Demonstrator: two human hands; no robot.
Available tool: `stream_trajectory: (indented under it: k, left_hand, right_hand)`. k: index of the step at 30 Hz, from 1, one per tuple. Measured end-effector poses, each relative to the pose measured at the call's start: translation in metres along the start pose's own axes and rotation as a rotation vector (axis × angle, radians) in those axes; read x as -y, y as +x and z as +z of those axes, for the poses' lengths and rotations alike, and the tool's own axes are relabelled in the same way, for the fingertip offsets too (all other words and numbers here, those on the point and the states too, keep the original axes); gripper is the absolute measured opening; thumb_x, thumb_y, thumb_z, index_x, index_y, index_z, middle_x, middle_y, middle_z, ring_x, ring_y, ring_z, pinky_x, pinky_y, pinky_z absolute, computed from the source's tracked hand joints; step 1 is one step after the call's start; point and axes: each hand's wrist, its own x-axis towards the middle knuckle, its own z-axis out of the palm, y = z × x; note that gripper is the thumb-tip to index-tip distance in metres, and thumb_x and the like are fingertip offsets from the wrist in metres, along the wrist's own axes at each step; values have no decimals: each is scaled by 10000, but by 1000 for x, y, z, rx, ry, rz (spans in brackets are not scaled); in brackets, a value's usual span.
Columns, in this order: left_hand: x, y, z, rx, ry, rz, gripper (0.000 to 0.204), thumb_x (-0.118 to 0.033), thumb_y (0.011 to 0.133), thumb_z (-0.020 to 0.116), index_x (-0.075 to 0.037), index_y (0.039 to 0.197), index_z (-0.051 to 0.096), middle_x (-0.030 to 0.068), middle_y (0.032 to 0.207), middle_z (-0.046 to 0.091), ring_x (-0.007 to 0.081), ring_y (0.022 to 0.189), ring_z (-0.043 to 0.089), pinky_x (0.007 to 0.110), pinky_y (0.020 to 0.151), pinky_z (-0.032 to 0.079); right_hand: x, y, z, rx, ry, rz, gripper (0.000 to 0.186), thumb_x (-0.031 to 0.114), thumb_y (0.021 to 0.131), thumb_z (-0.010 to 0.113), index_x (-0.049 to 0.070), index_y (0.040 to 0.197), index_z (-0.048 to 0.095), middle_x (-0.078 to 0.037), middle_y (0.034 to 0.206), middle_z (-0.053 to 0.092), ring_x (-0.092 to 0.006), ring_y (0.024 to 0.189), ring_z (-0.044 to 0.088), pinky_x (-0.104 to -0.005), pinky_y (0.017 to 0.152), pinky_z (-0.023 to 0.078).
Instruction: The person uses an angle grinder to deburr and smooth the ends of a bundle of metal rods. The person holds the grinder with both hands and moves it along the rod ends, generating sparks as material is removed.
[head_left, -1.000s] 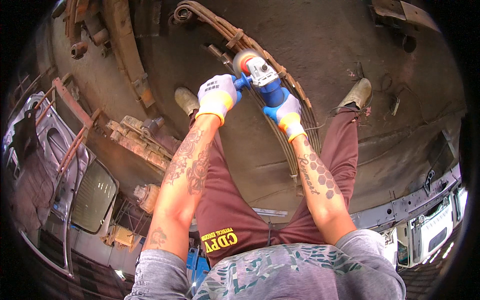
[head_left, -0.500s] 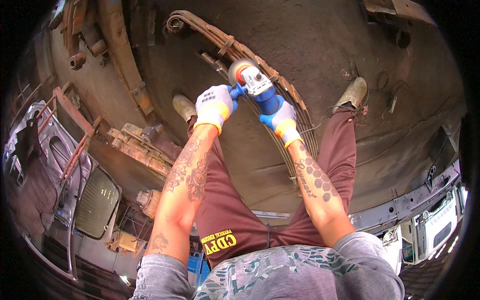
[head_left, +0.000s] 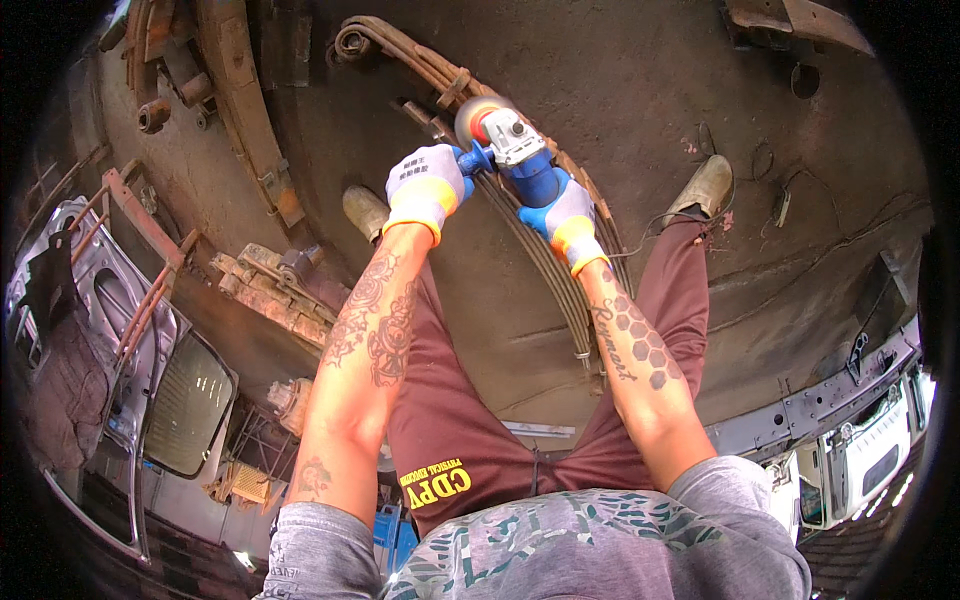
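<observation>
Both my hands, in grey-and-blue gloves with yellow cuffs, hold a blue angle grinder [head_left: 528, 178] with a silver head. My left hand [head_left: 425, 185] is closed round its blue side handle. Behind it, my right hand [head_left: 565, 217] wraps the blue motor body. The grinder's disc [head_left: 481, 122], orange at the centre, looks blurred as if spinning. It is over a long curved leaf spring [head_left: 425, 68] of stacked rusty strips that lies on the ground between my feet. Whether the disc touches the metal I cannot tell. Part of the spring is hidden under the tool and my right arm.
A cord [head_left: 650, 235] runs by my right shoe [head_left: 703, 185]; my left shoe [head_left: 364, 212] is beside the spring. More rusty steel strips [head_left: 250, 120] lie at the far left. Nearer left are a rusty stacked part [head_left: 265, 292] and a vehicle door with window [head_left: 188, 405]. A metal beam [head_left: 800, 410] is at right.
The grinder and both hands have shifted slightly, the tool's head a little farther up along the leaf spring. Both hands keep the same hold.
</observation>
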Motion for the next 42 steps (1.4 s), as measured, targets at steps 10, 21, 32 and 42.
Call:
stream_trajectory:
  k: [10,21,32,42]
  left_hand:
    - [12,-12,9,-7,-8,-41,262,-350,921,734,-207,1119,828,150,1117,802,374,1046,766,480,926,603]
    - [16,-8,-2,15,27,-51,279,-368,944,716,-219,1153,825,140,1144,803,365,1066,766,481,951,595]
    - [4,-10,-6,4,34,-52,269,-352,956,701,-218,1152,827,146,1145,801,368,1075,764,477,952,594]
    - [3,-20,37,38,4,-5,275,-385,950,691,-197,1080,844,168,1088,801,382,1023,770,481,919,606]
  right_hand:
    - [10,-8,1,66,3,-3,597,297,628,921,138,1178,751,-186,1111,804,-387,1061,767,-488,947,604]
    - [7,0,18,56,85,-31,638,293,621,927,142,1215,753,-155,1154,805,-359,1081,768,-469,959,599]
    - [-8,3,17,63,139,-51,635,294,616,935,119,1199,755,-151,1156,808,-345,1089,767,-461,965,596]
    - [-30,-26,17,49,45,54,616,291,611,953,143,1175,754,-167,1109,809,-379,1064,768,-480,944,597]
